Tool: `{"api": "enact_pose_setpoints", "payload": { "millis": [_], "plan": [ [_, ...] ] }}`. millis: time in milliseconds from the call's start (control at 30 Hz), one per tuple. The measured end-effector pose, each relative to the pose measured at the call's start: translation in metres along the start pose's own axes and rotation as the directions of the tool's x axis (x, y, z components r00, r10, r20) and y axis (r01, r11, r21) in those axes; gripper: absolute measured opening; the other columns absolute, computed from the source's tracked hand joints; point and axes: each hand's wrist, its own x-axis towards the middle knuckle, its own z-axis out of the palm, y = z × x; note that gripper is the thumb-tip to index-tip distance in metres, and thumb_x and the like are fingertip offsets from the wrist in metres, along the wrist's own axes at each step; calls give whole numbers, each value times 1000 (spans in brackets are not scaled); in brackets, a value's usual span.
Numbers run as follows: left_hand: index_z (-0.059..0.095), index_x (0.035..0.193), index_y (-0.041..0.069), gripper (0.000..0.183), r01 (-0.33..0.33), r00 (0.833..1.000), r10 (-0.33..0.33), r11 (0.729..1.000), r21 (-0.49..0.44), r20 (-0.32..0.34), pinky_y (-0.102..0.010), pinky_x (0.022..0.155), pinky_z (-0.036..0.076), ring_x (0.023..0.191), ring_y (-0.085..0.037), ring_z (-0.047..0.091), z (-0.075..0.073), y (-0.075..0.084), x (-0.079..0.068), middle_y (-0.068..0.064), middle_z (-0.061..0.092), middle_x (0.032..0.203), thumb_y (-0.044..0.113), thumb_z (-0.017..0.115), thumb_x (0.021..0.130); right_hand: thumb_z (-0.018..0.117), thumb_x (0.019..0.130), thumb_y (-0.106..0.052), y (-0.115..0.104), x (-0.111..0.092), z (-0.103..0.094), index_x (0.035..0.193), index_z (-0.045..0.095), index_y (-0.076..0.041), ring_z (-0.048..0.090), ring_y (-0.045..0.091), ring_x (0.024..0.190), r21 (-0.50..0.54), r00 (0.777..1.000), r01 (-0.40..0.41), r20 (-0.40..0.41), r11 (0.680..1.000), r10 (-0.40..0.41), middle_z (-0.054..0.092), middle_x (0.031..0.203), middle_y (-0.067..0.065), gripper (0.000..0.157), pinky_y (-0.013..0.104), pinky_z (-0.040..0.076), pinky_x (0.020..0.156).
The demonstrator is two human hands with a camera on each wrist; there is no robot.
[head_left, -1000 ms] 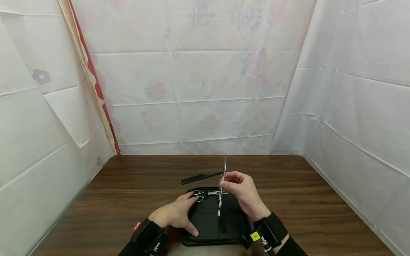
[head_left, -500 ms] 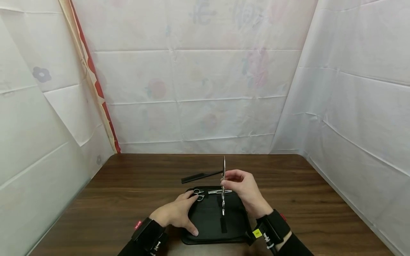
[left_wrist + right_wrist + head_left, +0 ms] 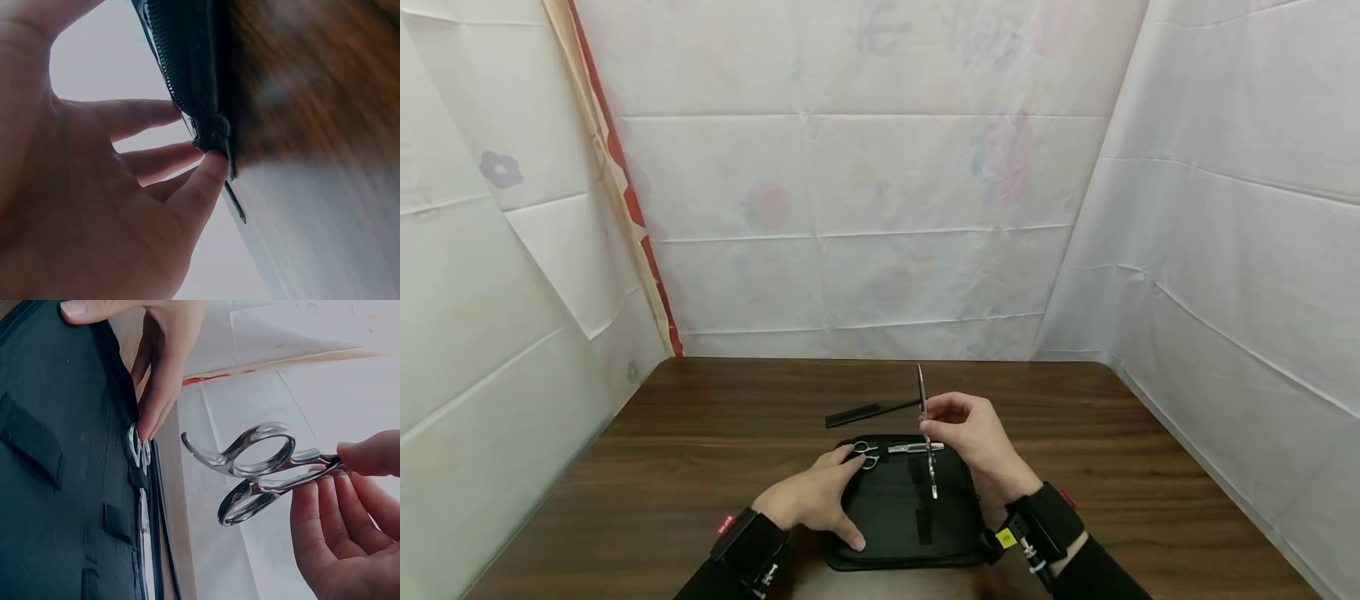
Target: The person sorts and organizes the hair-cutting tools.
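My right hand point(image 3: 973, 429) pinches a pair of silver hair scissors point(image 3: 930, 464) by the middle, above a black zip case point(image 3: 883, 525). In the right wrist view, the finger rings point(image 3: 269, 429) and a curved finger rest point away from that hand. My left hand point(image 3: 820, 496) spans the left side of the case, thumb on its near part and fingertips at the far left corner. Those fingertips lie right by the rings of a second pair of scissors point(image 3: 917, 448), which sits under a strap along the far edge. The left wrist view shows fairly straight fingers against the zipped edge.
Beyond the case, a black comb point(image 3: 868, 414) with a thin tail lies on the brown wooden table point(image 3: 737, 417). Black straps point(image 3: 923, 526) cross the inside of the case. White sheets point(image 3: 865, 208) hang behind the table and along both sides.
The held scissors have turned, their handle end swinging right and their tip leaning left. My right hand has shifted slightly right. My left hand stays at the case.
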Motion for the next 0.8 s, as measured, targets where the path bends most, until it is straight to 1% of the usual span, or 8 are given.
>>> {"api": "enact_pose_setpoints", "payload": {
  "millis": [100,233,400,600,800],
  "plan": [
    [39,154,0,115,-3,1000,3,1000,1,-2,-62,111,35,150,-44,21,0,1,0,-23,22,164,41,97,64,76,89,-4,0,0,-1,113,68,5,64,23,91,-81,1000,26,2,996,-26,68,100,12,27,29,53,77],
    [38,155,1,116,3,1000,-3,1000,0,0,-62,110,35,150,-44,21,0,2,0,-23,21,164,42,97,64,75,91,-5,1,0,-3,111,70,1,64,24,90,-178,997,69,32,982,-65,69,99,11,22,30,52,75],
    [39,155,1,116,7,1000,-7,1000,-3,-3,-62,111,35,150,-44,22,-1,1,0,-22,21,164,41,97,63,73,93,-5,3,0,-6,112,71,-2,65,24,89,-250,991,119,83,961,-102,70,98,9,19,30,53,74],
    [39,155,2,115,20,1000,-20,1000,1,-1,-61,111,36,150,-43,22,-1,1,-1,-22,22,164,41,97,63,70,95,-5,6,0,-8,115,70,-5,64,21,91,-343,983,166,138,925,-125,68,101,5,20,32,54,78],
    [38,155,1,116,24,1000,-24,1000,10,-3,-61,111,35,150,-43,21,1,4,-2,-22,22,164,41,97,63,68,96,-3,9,1,-7,115,69,-6,62,16,90,-438,968,226,200,870,-151,66,102,3,20,31,53,80]
  ]
}}
